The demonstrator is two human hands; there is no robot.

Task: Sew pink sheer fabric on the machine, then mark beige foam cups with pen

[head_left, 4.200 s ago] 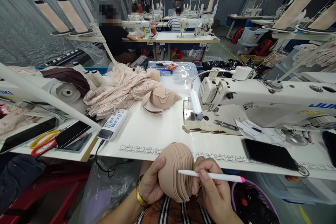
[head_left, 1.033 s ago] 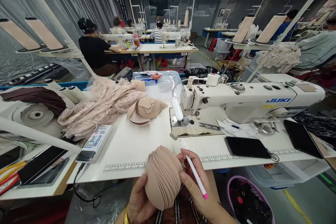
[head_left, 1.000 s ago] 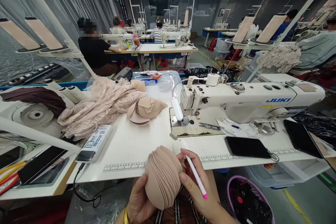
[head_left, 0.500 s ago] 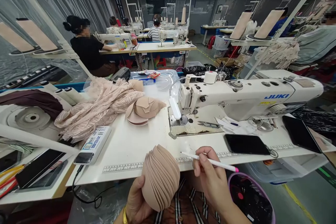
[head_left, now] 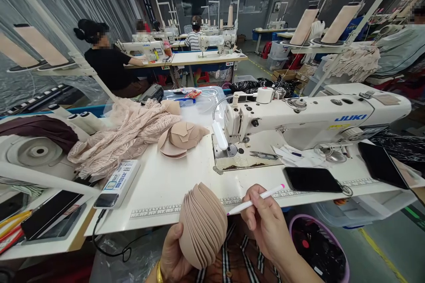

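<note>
My left hand (head_left: 175,247) is closed round a fanned stack of beige bra cup pieces (head_left: 203,225), held upright at the table's front edge. Between the thumb and fingers of my right hand (head_left: 262,214) is a white marker pen (head_left: 244,206) with a pink end. Its tip points down-left and is at the stack's right edge; whether it touches I cannot tell. More beige cup pieces (head_left: 181,139) lie on the white table (head_left: 159,185), beside a heap of pale pink lace fabric (head_left: 129,128).
A white sewing machine (head_left: 315,119) stands at the right, with thread snips (head_left: 264,155) on its plate. A black phone (head_left: 312,179) lies in front. A white power bank (head_left: 117,183) with a cable is at left. Below right is a purple bin (head_left: 318,247). Co-workers sit further back.
My right hand has tilted the marker pen, so its tip has swung down to the stack's edge and its pink end has risen. The left hand and stack are nearly still.
</note>
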